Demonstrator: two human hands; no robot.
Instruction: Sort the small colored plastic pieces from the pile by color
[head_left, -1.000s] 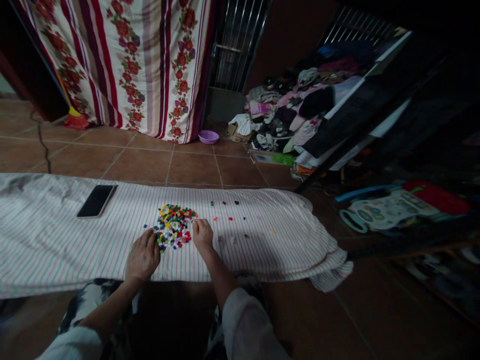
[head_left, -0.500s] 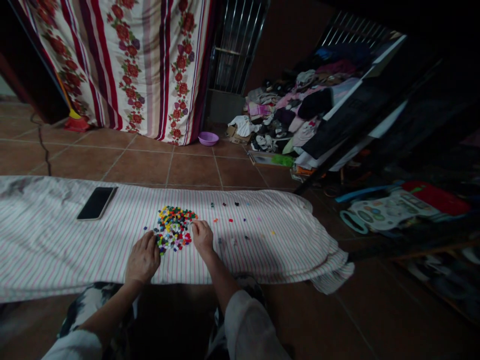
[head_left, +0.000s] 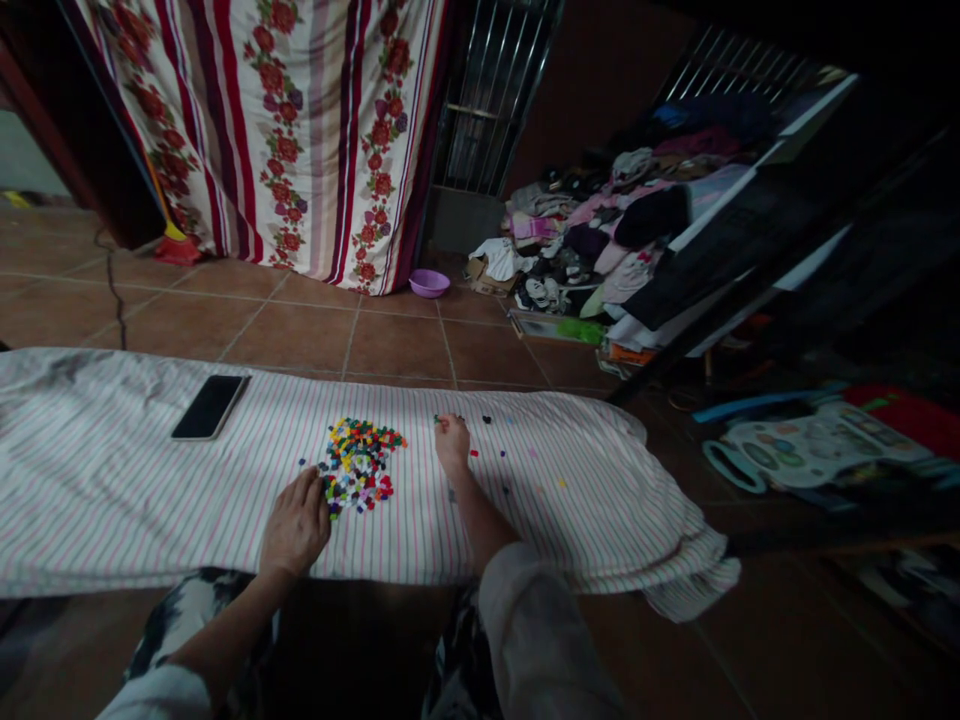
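A heap of tiny multicoloured plastic pieces (head_left: 361, 460), like small beads or blocks, lies on the striped cloth (head_left: 135, 500). My left hand (head_left: 298, 518) rests palm down at the heap's near left side, its fingers stretched out and touching the edge pieces. To the right of the heap, my right hand (head_left: 454, 443) is over the cloth with its fingertips pinched together beside a small green piece (head_left: 437, 419). Whatever is in that pinch is too small to make out. Single pieces lie spaced apart around and beyond this hand, among them a black one (head_left: 487, 420) and a yellow one (head_left: 562, 483).
A dark-screened phone (head_left: 210, 408) lies on the cloth left of the heap. Beyond, on the tiled floor, are a purple basin (head_left: 430, 284), a floral curtain (head_left: 322, 150) and a heap of clothes (head_left: 592, 220). A dark slanting bar (head_left: 675, 345) stands at the right.
My right hand has moved from the heap's right edge to the right and farther away, toward the separate pieces. My left hand stays beside the heap. The whole view has shifted slightly.
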